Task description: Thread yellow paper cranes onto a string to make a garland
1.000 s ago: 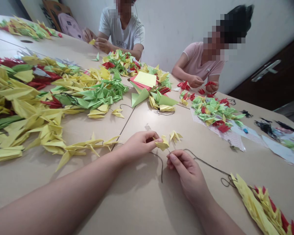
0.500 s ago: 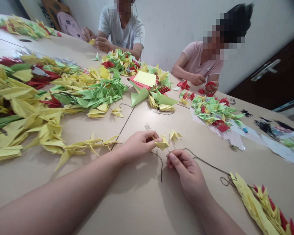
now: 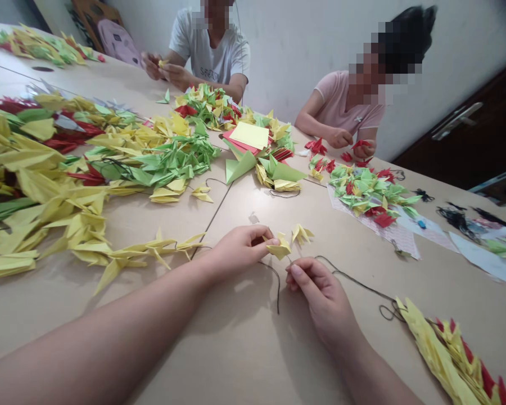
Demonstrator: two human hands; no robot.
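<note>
Pale bench (image 3: 236, 349) in front: the left hand (image 3: 240, 247) pinches a small yellow paper crane (image 3: 279, 247) just ahead-left of the right hand (image 3: 320, 295), whose closed fingertips grip the dark thread (image 3: 349, 279) trailing rightward.

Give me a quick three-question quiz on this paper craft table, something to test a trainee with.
1. Which does the left hand pinch? A) red paper piece B) yellow folded paper piece C) scissors
2. True or false: the right hand lies flat and open on the table.
3. Fill in: the dark thread leads toward a paper chain coloured yellow and ___.
Key: 1 B; 2 false, it pinches the thread; 3 red.
</note>
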